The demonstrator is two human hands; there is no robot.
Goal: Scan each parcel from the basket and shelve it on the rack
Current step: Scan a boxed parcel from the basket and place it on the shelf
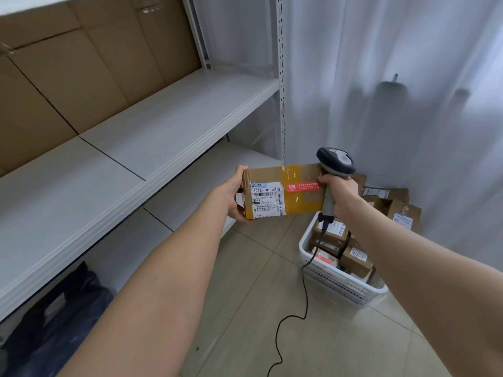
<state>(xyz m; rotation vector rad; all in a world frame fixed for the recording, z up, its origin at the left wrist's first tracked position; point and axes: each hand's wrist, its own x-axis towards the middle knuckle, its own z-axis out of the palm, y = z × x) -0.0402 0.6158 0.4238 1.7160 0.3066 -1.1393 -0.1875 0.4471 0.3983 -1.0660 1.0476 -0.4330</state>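
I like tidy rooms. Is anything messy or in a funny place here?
Yes. Several parcels lie piled on the floor behind the white basket, against the curtain, not inside it. The black cable from the scanner snakes loose across the tiles.

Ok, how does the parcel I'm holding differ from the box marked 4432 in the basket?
The held parcel is long; the 4432 box looks smaller and squarer. The held parcel is raised, gripped by the left hand; the 4432 box lies in the white basket. The held parcel carries a printed label and red sticker; the 4432 box shows a handwritten number. Both are brown cardboard.
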